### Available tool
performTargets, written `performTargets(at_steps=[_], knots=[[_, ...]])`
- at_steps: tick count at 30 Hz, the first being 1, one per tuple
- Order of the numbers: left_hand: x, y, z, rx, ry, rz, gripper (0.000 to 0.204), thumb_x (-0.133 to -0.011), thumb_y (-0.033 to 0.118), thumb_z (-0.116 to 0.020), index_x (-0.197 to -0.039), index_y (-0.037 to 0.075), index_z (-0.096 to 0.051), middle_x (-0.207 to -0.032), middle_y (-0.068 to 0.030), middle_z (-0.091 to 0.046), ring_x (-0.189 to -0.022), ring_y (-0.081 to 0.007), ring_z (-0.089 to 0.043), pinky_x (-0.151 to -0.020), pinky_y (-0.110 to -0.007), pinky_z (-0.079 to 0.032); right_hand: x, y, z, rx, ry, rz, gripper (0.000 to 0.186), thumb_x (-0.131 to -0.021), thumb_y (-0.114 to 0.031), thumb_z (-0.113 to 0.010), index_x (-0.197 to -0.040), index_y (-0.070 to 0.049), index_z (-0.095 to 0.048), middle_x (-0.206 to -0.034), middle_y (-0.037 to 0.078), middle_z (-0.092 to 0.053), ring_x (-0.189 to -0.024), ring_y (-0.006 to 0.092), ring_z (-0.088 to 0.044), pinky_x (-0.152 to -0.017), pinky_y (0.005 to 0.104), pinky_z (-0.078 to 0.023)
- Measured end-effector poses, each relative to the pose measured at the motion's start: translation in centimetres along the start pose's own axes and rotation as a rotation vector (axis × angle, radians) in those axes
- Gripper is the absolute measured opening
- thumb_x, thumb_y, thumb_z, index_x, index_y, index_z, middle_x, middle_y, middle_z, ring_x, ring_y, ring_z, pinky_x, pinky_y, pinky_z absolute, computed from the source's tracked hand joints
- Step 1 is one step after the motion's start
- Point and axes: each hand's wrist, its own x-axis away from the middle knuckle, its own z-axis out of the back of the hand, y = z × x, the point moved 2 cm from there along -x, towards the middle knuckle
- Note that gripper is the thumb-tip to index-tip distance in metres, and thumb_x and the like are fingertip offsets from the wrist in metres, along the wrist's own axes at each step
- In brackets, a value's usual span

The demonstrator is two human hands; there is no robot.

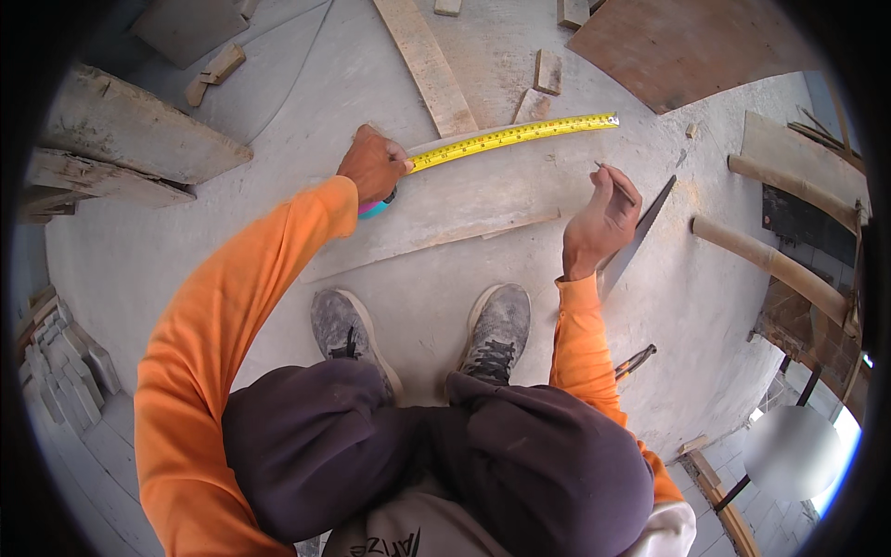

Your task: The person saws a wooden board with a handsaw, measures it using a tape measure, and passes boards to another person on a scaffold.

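My left hand (373, 162) is closed round a tape measure, whose teal and pink case (373, 210) shows only in part below the palm. The yellow blade (520, 136) runs out to the right, its metal end free near the board's far right corner. Under it, a flat grey board (455, 206) lies on the floor before my shoes. My right hand (599, 226), raised right of the board, pinches a thin pencil-like stick (600, 167). Just beside that hand a handsaw (652, 218) rests on the floor, its handle end hidden by my wrist and sleeve.
A long plank (427, 70) stretches away beyond the board, with wood offcuts (548, 72) near it. Thick boards (139, 130) stand at left. Bamboo poles (770, 265) jut in from the right. A dark-ended tool (636, 360) lies by my right forearm. Grey tiles (70, 362) are stacked at left.
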Motion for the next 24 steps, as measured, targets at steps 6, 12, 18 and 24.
performTargets(at_steps=[6,12,18,24], knots=[[4.1,1.8,0.4,0.055,-0.174,0.066,0.02,-0.093,0.021,-0.073,-0.099,0.003,-0.078,-0.114,-0.0206,-0.064,-0.102,-0.0282,-0.064,-0.091,-0.036,-0.051,-1.0,0.9,7.8,0.084,0.387,-0.175,0.019,-0.104,-0.013,-0.061,-0.113,0.003,-0.065,-0.106,0.01,-0.068,-0.087,0.0132,-0.064,-0.08,0.0271,-0.056],[5.4,-0.2,-3.5,-0.063,-0.354,0.04,0.023,-0.092,0.024,-0.072,-0.098,0.003,-0.078,-0.086,-0.0182,-0.074,-0.078,-0.0274,-0.069,-0.076,-0.04,-0.054,1.0,3.4,9.4,0.024,0.381,-0.381,0.024,-0.103,-0.014,-0.062,-0.117,0.003,-0.068,-0.1,0.007,-0.069,-0.088,0.013,-0.064,-0.08,0.0265,-0.054],[5.4,1.0,-4.9,-0.064,-0.373,-0.002,0.022,-0.091,0.022,-0.07,-0.096,0.002,-0.078,-0.08,-0.0192,-0.072,-0.072,-0.029,-0.069,-0.071,-0.041,-0.054,2.9,3.3,7.2,0.094,0.275,-0.413,0.027,-0.104,-0.016,-0.059,-0.12,0.004,-0.067,-0.103,0.011,-0.072,-0.095,0.016,-0.068,-0.086,0.0305,-0.055],[5.3,1.9,-5.6,-0.038,-0.36,0.014,0.021,-0.09,0.021,-0.071,-0.096,0.002,-0.078,-0.081,-0.0201,-0.073,-0.073,-0.0314,-0.07,-0.073,-0.041,-0.055,4.1,2.6,6.2,0.15,0.246,-0.398,0.03,-0.104,-0.016,-0.058,-0.123,0.006,-0.066,-0.105,0.013,-0.072,-0.096,0.018,-0.068,-0.088,0.0321,-0.055]])
